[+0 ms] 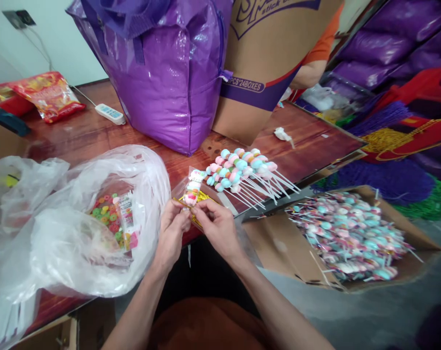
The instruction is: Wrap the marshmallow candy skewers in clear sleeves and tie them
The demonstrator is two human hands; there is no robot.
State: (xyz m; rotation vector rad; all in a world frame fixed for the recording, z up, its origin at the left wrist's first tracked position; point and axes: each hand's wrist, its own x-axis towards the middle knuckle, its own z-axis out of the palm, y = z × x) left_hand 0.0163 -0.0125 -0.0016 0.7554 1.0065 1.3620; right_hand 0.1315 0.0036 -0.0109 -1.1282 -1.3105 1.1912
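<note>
Close to the table's front edge, a wrapped marshmallow candy stick (194, 187) in a clear bag points away from me. At the bag's lower end my left hand (174, 227) pinches a gold twist tie (186, 206). My right hand (217, 224) is closed on the same tie from the other side; the fingers partly hide the bag's neck. More gold twist ties (203, 196) lie right behind my fingers. Beyond them rests a pile of unwrapped marshmallow sticks (238, 167), pastel pink, blue and white, their white sticks pointing right.
A plastic bag (147, 167) with colourful ring candies (109, 214) lies left. At right stands a carton (279, 243) of wrapped sticks (355, 238). A purple bag (169, 92) and tall box (242, 114) block the back; a person's orange sleeve (324, 41) shows behind.
</note>
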